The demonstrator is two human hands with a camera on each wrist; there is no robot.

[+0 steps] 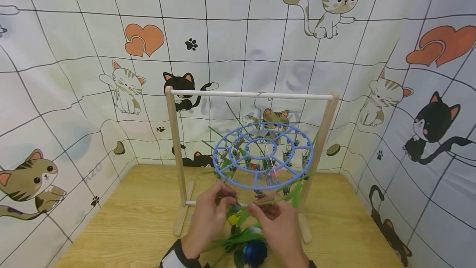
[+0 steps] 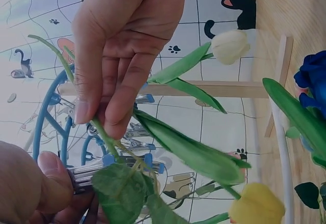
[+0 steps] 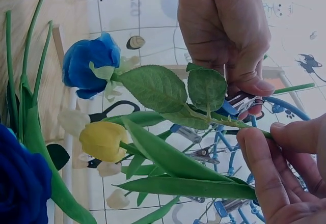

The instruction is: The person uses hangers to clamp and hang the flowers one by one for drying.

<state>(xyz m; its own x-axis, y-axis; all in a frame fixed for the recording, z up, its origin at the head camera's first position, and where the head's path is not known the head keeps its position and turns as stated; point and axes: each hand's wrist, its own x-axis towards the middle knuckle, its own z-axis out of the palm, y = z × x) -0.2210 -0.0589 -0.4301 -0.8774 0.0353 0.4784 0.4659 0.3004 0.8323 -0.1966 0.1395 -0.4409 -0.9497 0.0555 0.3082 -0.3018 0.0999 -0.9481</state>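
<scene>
My left hand (image 1: 210, 216) pinches the handles of a metal clip (image 3: 239, 102) hanging from the round blue drying rack (image 1: 220, 168). Beside it, my right hand (image 1: 277, 222) holds a thin green stem (image 2: 104, 135) between thumb and fingers, at the clip. Serrated leaves (image 3: 153, 89) branch from this stem, and a blue rose (image 3: 91, 66) shows at its far end in the right wrist view. Close below the hands hangs a yellow tulip (image 2: 257, 203) with long green leaves. White tulips (image 2: 230, 47) hang nearby. Whether the clip's mouth grips the stem is hard to tell.
The blue rack hangs by a hook from the white bar (image 1: 223, 93) of a wooden stand (image 1: 176, 148). Several metal clips and stems crowd the rack. Another blue rose (image 1: 255, 253) lies on the wooden table (image 1: 122, 218) near me. Cat-patterned cloth (image 1: 230, 40) surrounds the table.
</scene>
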